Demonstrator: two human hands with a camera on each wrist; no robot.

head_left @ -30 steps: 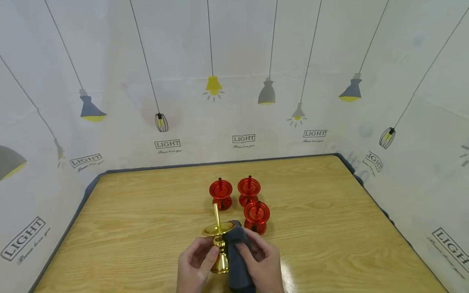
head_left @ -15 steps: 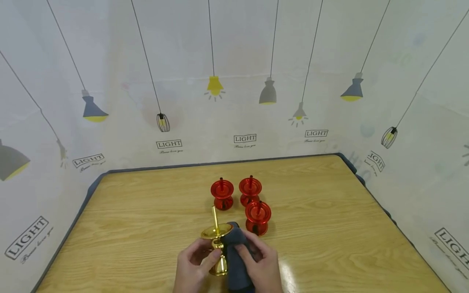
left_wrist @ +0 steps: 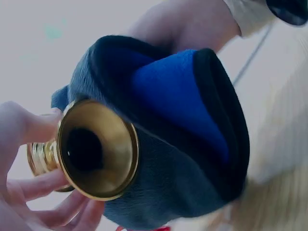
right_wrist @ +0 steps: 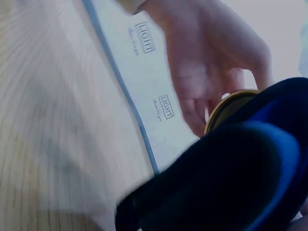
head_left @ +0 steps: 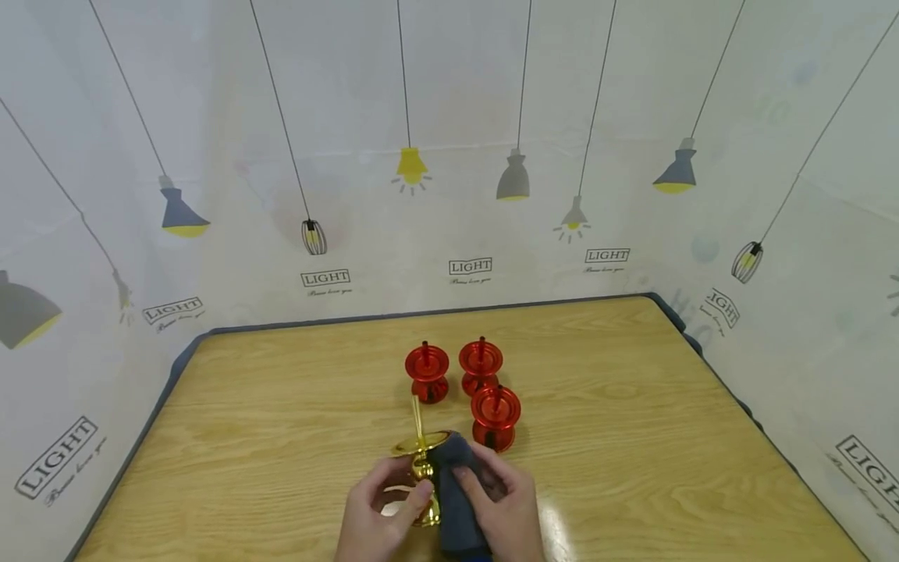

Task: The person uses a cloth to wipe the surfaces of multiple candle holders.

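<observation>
In the head view a gold candle holder (head_left: 422, 471) with a thin upright spike and a wide dish is held a little tilted at the front middle. My left hand (head_left: 382, 507) grips its stem between thumb and fingers. A folded dark grey cloth (head_left: 460, 499) with a blue inner side is pinched in my right hand (head_left: 509, 507) and pressed against the dish's right edge. In the left wrist view the holder's hollow base (left_wrist: 115, 163) faces the camera, beside the cloth (left_wrist: 163, 187). The right wrist view shows the cloth (right_wrist: 207, 187) covering most of the holder.
Beyond my hands stand three red candle holders of similar shape: one back left (head_left: 427, 367), one back right (head_left: 481, 363) and a nearer one (head_left: 495, 414). They are on a wooden table (head_left: 281, 421). Printed lamp-pattern sheeting (head_left: 379, 218) rises around the table's back and sides.
The gold candle holder has tipped and turned slightly in my left hand, its dish now seen flatter. The cloth stays at the dish's edge in my right hand. The red holders have not moved.
</observation>
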